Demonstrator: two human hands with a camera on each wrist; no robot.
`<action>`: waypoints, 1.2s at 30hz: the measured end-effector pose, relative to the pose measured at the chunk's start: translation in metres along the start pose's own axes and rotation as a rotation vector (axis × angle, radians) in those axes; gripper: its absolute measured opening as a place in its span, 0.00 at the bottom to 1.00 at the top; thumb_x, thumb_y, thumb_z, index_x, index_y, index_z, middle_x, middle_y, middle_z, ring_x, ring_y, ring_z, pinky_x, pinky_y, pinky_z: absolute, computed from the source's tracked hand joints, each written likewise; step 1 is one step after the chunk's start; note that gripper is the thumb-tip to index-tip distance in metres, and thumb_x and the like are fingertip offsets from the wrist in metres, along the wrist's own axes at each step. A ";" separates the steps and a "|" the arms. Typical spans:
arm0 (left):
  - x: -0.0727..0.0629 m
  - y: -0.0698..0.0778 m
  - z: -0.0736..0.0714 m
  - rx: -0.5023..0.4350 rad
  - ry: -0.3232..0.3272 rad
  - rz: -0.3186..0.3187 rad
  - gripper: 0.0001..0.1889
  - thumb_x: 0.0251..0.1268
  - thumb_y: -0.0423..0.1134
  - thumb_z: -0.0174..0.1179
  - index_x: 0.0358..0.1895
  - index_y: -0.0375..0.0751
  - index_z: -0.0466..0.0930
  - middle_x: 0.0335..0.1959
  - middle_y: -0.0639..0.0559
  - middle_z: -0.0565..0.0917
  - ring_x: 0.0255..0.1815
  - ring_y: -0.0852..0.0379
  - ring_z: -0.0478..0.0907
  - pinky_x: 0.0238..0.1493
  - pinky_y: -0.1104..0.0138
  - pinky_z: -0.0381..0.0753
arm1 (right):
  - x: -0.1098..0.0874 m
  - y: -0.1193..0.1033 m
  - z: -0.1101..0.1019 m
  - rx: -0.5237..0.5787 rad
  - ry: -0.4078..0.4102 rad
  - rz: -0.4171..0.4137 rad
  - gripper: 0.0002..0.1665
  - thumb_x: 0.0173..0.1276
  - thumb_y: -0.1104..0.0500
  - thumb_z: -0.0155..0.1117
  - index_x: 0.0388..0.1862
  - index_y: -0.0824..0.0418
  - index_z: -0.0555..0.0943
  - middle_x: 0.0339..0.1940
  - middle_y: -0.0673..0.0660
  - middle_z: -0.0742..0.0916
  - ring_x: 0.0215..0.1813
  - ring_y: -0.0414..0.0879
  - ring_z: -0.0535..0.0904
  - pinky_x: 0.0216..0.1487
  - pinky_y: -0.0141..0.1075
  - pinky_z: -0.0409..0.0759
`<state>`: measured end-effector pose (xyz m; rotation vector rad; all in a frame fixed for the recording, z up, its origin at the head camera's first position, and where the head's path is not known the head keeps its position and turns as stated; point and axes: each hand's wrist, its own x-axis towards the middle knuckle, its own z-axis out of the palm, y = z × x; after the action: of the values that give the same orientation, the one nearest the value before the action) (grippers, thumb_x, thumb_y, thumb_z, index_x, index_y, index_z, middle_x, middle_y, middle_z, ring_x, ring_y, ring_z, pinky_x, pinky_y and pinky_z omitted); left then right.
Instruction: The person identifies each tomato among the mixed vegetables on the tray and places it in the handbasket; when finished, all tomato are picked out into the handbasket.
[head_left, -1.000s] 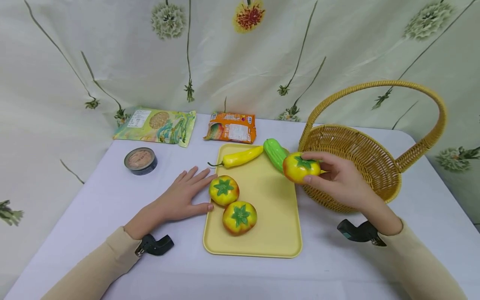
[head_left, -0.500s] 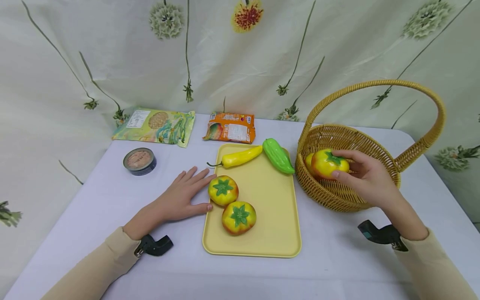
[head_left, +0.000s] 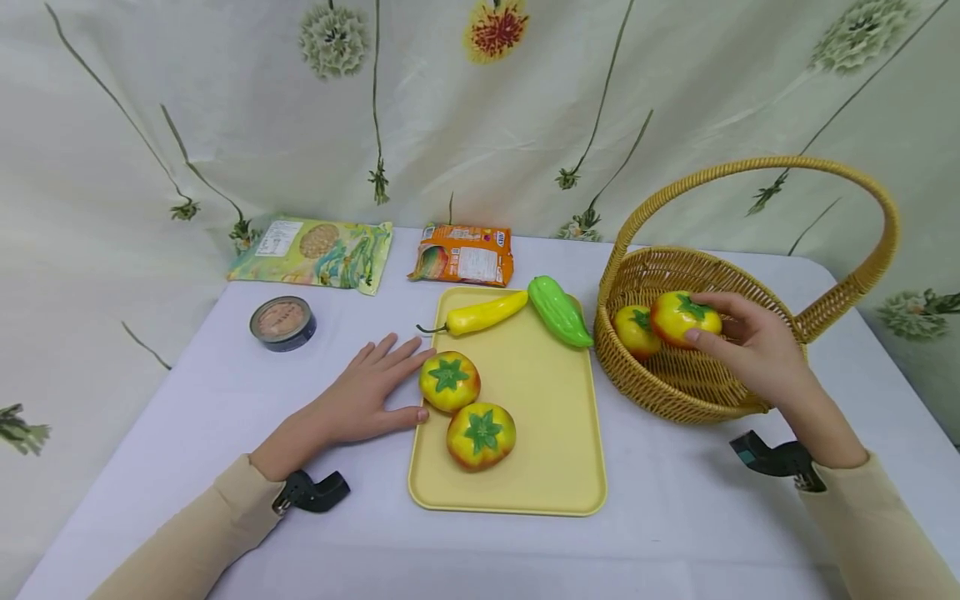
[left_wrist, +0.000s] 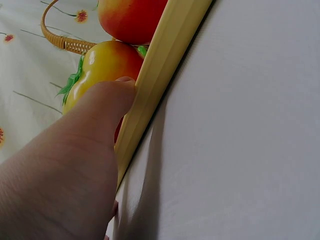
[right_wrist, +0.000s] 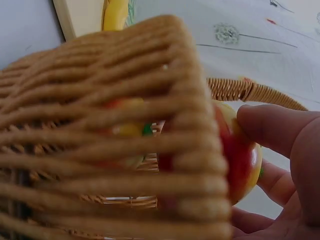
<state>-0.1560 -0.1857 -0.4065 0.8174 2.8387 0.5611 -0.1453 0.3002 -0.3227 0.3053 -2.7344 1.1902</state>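
Head view: my right hand (head_left: 757, 346) pinches a yellow-red fruit (head_left: 682, 320) between thumb and fingers at the opening of the wicker basket (head_left: 667, 402), near a second fruit (head_left: 634, 333) inside; my left hand (head_left: 366, 400) lies spread on the worktop (head_left: 525, 554), thumb on the rim of the yellow tray (head_left: 551, 425)
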 end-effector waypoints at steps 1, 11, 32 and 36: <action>0.000 0.000 0.000 0.000 0.000 0.000 0.44 0.64 0.66 0.62 0.80 0.54 0.61 0.83 0.42 0.57 0.84 0.30 0.46 0.78 0.30 0.44 | 0.000 0.002 -0.001 -0.009 0.007 0.008 0.26 0.73 0.62 0.65 0.67 0.67 0.75 0.65 0.68 0.79 0.45 0.16 0.74 0.42 0.13 0.77; 0.000 -0.001 0.001 0.002 0.001 -0.004 0.44 0.63 0.66 0.62 0.80 0.54 0.60 0.83 0.42 0.57 0.84 0.30 0.46 0.78 0.30 0.44 | 0.005 0.012 -0.005 -0.040 0.017 0.090 0.28 0.75 0.58 0.64 0.70 0.65 0.72 0.67 0.69 0.77 0.50 0.45 0.83 0.39 0.14 0.78; 0.000 0.001 0.001 0.004 0.010 0.000 0.44 0.63 0.66 0.62 0.80 0.54 0.61 0.83 0.42 0.58 0.84 0.30 0.46 0.78 0.30 0.44 | 0.010 0.024 0.000 -0.073 -0.006 0.147 0.30 0.76 0.56 0.62 0.72 0.68 0.70 0.67 0.75 0.76 0.54 0.68 0.80 0.37 0.14 0.74; 0.000 0.001 0.001 0.003 0.012 0.003 0.44 0.63 0.66 0.62 0.80 0.54 0.61 0.83 0.42 0.58 0.84 0.30 0.46 0.78 0.30 0.44 | 0.011 0.025 -0.001 -0.074 -0.010 0.149 0.30 0.76 0.56 0.62 0.72 0.68 0.70 0.67 0.75 0.76 0.55 0.69 0.80 0.37 0.14 0.74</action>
<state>-0.1553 -0.1845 -0.4066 0.8225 2.8501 0.5637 -0.1618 0.3159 -0.3376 0.1011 -2.8441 1.1205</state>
